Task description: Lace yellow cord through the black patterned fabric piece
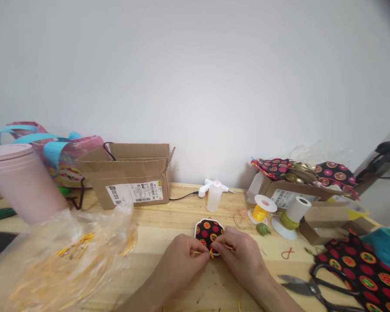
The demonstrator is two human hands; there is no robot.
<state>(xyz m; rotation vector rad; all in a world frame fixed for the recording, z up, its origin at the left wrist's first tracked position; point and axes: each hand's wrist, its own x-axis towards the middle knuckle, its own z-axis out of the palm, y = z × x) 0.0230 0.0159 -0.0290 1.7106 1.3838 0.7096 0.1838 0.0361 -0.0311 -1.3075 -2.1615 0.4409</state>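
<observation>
A small black patterned fabric piece with a cream edge lies on the wooden table between my hands. Yellow cord crosses at its lower edge, looking like a knot or loop. My left hand pinches one end of the cord between thumb and forefinger. On the other side, my right hand pinches the cord too, its fingers touching the fabric piece's lower right. My fingers partly cover the cord and the fabric's lower edge.
A clear plastic bag of yellow cords lies left, by a pink tumbler and cardboard box. Behind stands a white bottle. To the right are a yellow cord spool, a green cord spool and black-handled scissors.
</observation>
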